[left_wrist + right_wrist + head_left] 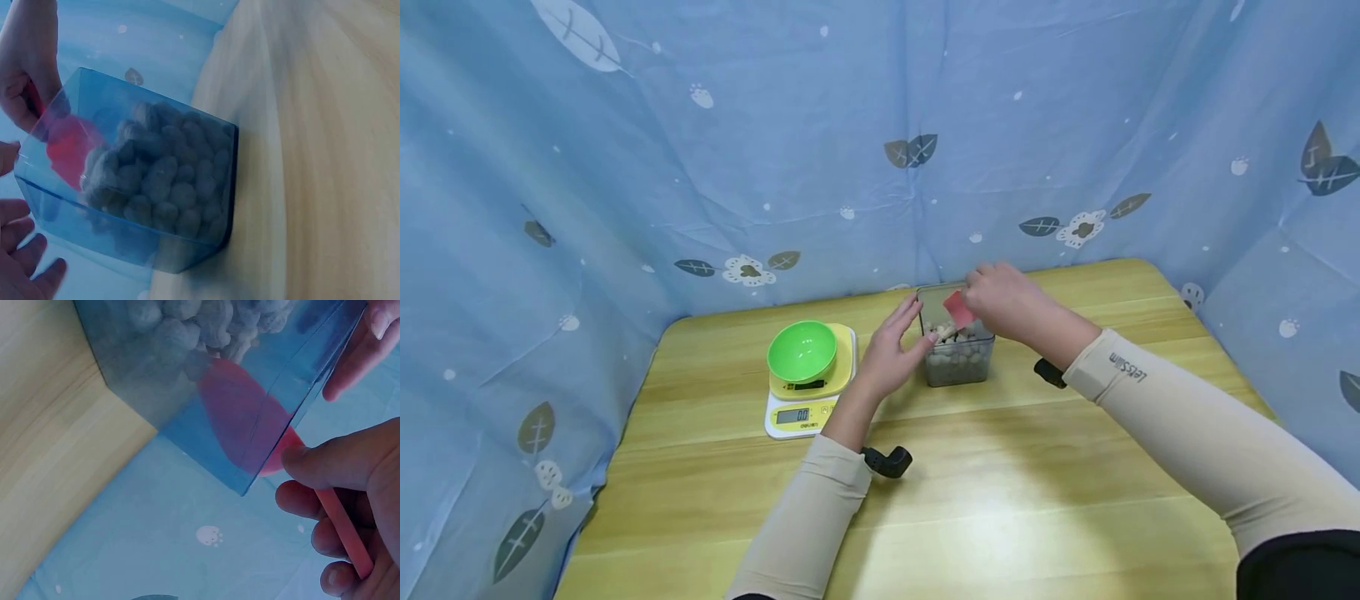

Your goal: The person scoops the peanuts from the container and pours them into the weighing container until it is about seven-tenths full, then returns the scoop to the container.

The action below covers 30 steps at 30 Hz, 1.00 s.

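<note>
A see-through plastic box [958, 372] holds a heap of peanuts in their shells [169, 181]. My right hand [1006, 302] grips the handle of a red scoop [958, 310] at the box's right side. In the right wrist view the fingers of that hand [350, 506] curl round the handle, and the scoop's blade [240, 419] dips inside the box against the peanuts. At the box's left rim is my left hand [891, 350], its fingers extended and thumb apart. Whether it touches the wall is hard to tell.
Left of the box, a green bowl [802, 351] sits on a yellow and white kitchen scale [842, 367] whose display [793, 415] appears to read 0.0. The wooden table [970, 492] backs onto a blue patterned curtain [820, 167].
</note>
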Motion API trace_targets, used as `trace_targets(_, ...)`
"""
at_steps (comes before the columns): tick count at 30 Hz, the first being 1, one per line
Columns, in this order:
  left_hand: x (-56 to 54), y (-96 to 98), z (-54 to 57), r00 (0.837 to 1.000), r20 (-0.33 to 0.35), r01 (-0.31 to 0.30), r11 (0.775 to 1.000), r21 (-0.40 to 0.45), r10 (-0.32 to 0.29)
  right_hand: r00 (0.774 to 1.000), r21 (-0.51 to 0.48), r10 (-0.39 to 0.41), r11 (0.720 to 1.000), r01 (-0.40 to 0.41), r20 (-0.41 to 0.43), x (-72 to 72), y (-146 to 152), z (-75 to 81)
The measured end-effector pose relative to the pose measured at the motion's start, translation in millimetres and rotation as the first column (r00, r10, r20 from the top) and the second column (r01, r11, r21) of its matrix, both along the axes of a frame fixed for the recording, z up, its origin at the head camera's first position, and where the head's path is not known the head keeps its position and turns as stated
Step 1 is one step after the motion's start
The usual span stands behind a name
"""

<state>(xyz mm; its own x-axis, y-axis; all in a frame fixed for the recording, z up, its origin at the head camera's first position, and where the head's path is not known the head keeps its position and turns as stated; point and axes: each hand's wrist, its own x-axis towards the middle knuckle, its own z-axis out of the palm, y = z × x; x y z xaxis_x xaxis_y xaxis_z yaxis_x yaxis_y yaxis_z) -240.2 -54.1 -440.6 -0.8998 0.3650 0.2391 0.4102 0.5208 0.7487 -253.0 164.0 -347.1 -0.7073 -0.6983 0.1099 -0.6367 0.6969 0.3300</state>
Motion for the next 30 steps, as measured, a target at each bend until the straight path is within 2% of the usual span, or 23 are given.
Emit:
trace_targets(9,5.6,-3.9,-2.9,1.0,-0.014,0.007,0.995,-0.097,-0.008,1.0,0.007,0.005,1.0,-0.005,0.018,-1.7,-1,-5.7)
trace_targets(18,7.0,2.2,-3.0,0.999,-0.039,-0.01,0.992,-0.124,0.005,0.998,0.023,0.057,0.998,-0.057,0.0,-2.4,3,-17.8)
trace_targets(22,8.3,3.6,-2.4,0.999,-0.036,-0.025,0.992,-0.124,0.021,0.996,-0.061,0.082,0.995,-0.08,0.034,-2.9,7,-19.6)
trace_targets(27,8.9,4.3,-1.3,0.999,-0.027,-0.045,0.992,-0.12,0.042,0.987,-0.162,0.156,0.976,-0.148,0.041,-5.0,8,-21.6)
trace_targets(30,8.9,4.6,-2.4,0.999,-0.027,-0.048,0.992,-0.119,0.045,0.986,-0.206,0.156,0.968,-0.142,0.055,-5.6,10,-24.6)
